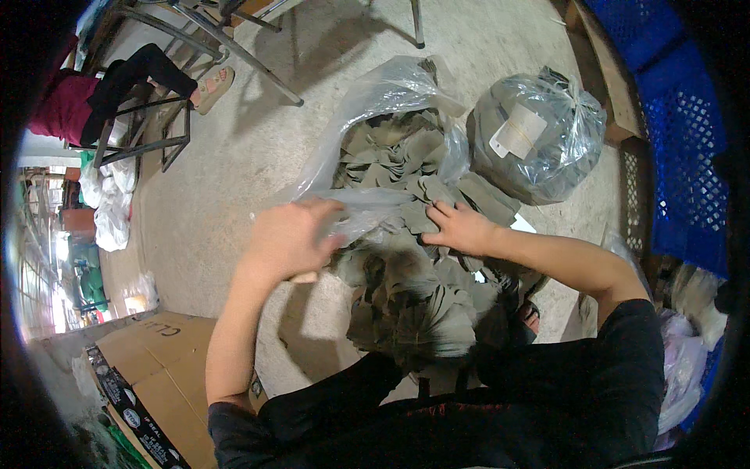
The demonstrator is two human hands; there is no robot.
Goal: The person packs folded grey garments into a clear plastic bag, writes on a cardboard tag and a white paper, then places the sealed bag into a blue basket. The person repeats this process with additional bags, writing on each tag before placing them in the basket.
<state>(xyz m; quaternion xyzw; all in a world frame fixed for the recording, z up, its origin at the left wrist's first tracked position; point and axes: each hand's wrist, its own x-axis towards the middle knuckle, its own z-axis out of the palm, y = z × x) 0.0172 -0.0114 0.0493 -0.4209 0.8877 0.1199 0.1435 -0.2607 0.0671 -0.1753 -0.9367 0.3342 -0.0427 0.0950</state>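
Many thin grey-green flat pieces with rounded ends, perhaps cut fabric or sheet material, fill an open clear plastic bag (pixel 320 160) in front of me. A heap of the same grey pieces (pixel 437 320) lies close to my body. My right hand (pixel 462 229) rests over a stack at the bag's near side, fingers curled onto the grey pieces. Beside the bag's near left edge is my left hand (pixel 285 238), its fingers smeared by motion next to the crumpled plastic. Whether it grips the plastic is unclear.
A tied clear bag (pixel 539 137) of grey pieces with a cardboard tag stands at right. Blue perforated crates (pixel 687 148) line the right side. A flattened cardboard box (pixel 168 367) lies lower left. Another person (pixel 133 86) sits at upper left near metal-legged furniture (pixel 234 51).
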